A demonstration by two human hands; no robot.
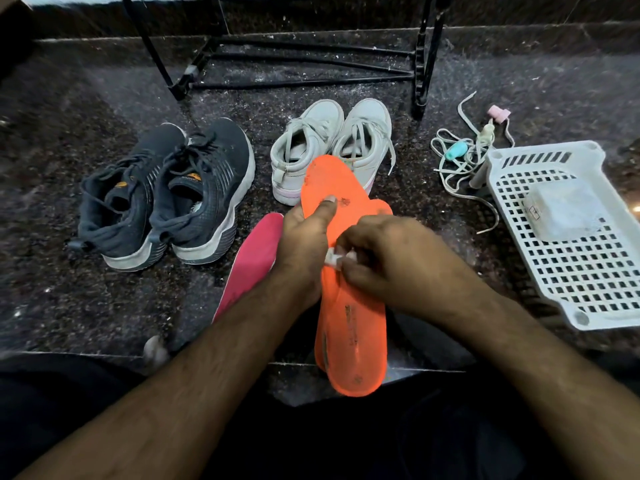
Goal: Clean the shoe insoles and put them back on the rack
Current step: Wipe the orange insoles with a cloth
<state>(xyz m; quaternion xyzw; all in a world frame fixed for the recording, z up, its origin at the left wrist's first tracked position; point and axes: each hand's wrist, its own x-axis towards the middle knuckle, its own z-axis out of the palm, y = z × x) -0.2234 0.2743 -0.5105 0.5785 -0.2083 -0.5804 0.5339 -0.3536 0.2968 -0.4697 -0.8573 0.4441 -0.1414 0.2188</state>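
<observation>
Two shoe pairs (166, 195) (329, 147), rack (294, 57) behind, basket (571, 237) right.

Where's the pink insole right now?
Head view: the pink insole lies on the floor just left of the left hand, near the dark sneakers.

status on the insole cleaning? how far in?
Done: insoles are out of the shoes. In hand: left hand holds the orange insole while the right hand rubs it with a small white wipe; dark marks remain. Left: pink insole on the floor, nothing on the rack.
</observation>
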